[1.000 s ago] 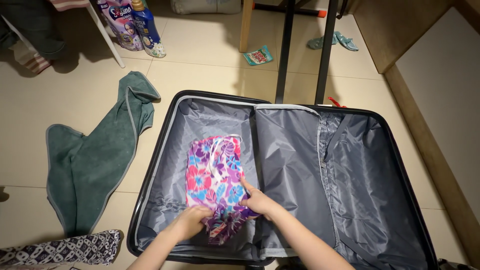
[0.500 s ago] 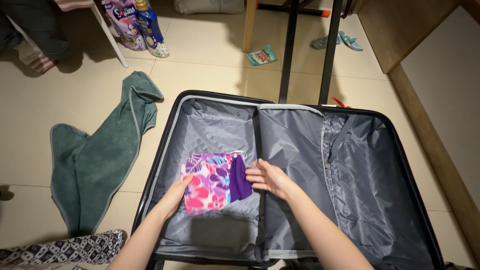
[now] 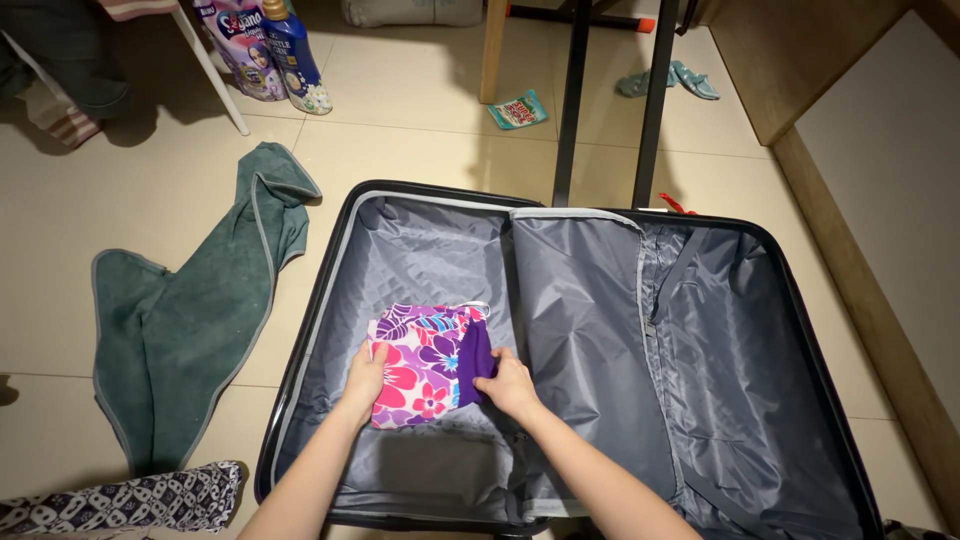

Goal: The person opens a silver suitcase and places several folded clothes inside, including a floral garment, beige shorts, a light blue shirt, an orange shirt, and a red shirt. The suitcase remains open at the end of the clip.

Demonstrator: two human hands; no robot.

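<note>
An open black suitcase (image 3: 318, 290) with grey lining lies on the tiled floor. In its left half sits a folded floral garment (image 3: 425, 358), pink, purple and white, with a plain purple edge on its right. My left hand (image 3: 362, 381) rests flat against the garment's left side. My right hand (image 3: 507, 383) pinches the purple edge at the garment's lower right corner. The right half of the suitcase (image 3: 720, 360) holds only its zipped grey divider.
A green towel (image 3: 190, 310) lies on the floor left of the suitcase. A dark patterned cloth (image 3: 130, 497) sits at bottom left. Detergent pouches (image 3: 265, 45), a small packet (image 3: 517, 110), black stand legs (image 3: 610, 100) and slippers (image 3: 668, 82) lie beyond. A wooden ledge (image 3: 860, 290) runs along the right.
The long floral garment was folded in half into a compact bundle. My right hand, open above it half a second ago, has come down and gripped its purple edge.
</note>
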